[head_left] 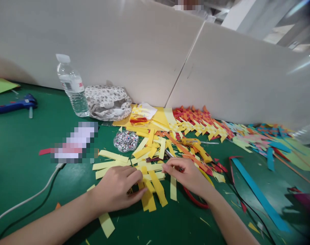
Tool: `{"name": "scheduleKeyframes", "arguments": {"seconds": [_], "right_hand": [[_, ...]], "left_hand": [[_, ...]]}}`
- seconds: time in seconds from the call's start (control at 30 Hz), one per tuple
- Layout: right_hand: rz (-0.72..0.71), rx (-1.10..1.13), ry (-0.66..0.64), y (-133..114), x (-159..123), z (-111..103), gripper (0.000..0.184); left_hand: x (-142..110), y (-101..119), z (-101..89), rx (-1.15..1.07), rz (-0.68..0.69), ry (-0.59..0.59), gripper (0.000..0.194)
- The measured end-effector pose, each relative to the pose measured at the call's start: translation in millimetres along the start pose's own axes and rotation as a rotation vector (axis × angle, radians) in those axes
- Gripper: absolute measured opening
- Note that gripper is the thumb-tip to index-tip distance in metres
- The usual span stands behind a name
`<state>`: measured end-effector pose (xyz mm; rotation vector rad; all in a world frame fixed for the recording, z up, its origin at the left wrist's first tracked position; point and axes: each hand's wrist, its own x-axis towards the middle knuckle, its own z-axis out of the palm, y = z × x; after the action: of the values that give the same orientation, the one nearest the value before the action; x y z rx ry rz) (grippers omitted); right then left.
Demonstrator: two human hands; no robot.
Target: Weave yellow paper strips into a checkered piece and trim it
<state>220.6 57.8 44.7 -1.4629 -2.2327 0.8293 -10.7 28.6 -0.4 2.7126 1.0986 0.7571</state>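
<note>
Several bright yellow paper strips (pixel 158 189) cross pale yellow paper strips (pixel 155 176) in a loose weave on the green table. My left hand (pixel 119 187) is at the weave's left side, fingers curled and thumb bent over the strips, closed on them. At the right side, my right hand (pixel 187 173) has its fingertips pinched together at the end of a pale strip. The palm sides of both hands are hidden. Under and behind the right hand lie scissors with red and yellow handles (pixel 196 200), partly covered.
Behind are a clear box of googly eyes (pixel 126 141), a yellow glue gun (pixel 197 148) and finished woven paper pieces (pixel 198 117). To the left are a water bottle (pixel 73 88), a blurred-out phone with a white cable (pixel 46 189) and a blue glue gun (pixel 15 103). A blue strip (pixel 259 194) lies right.
</note>
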Motion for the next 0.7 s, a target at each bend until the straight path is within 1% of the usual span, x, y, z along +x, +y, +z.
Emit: {"name": "scheduleKeyframes", "arguments": {"seconds": [0.07, 0.13, 0.27, 0.37, 0.47, 0.6, 0.7], "right_hand": [[0.039, -0.020, 0.046, 3.9, -0.7, 4.6, 0.032], [0.059, -0.045, 0.070, 6.0, -1.2, 10.0, 0.025], [0.018, -0.093, 0.010, 4.6, -2.5, 20.1, 0.017], [-0.006, -0.151, -0.016, 2.6, -3.8, 25.9, 0.018], [-0.014, -0.171, -0.013, 3.0, -5.6, 29.8, 0.018], [-0.004, -0.152, -0.017, 5.7, -7.6, 31.9, 0.018], [-0.014, -0.148, -0.016, 7.4, -7.8, 32.4, 0.018]], "left_hand": [[-0.3, 1.1, -4.4, -0.063, 0.004, 0.054, 0.013], [1.1, 1.0, -6.9, -0.113, -0.033, 0.071, 0.011], [6.3, -2.6, -3.9, -0.086, -0.172, 0.003, 0.013], [8.6, -5.1, 1.0, -0.045, -0.246, -0.046, 0.010], [8.6, -5.8, 3.5, -0.059, -0.276, -0.071, 0.018], [7.4, -6.3, 3.9, -0.043, -0.316, -0.061, 0.029], [7.9, -6.7, 4.3, -0.061, -0.333, -0.059, 0.029]]}}
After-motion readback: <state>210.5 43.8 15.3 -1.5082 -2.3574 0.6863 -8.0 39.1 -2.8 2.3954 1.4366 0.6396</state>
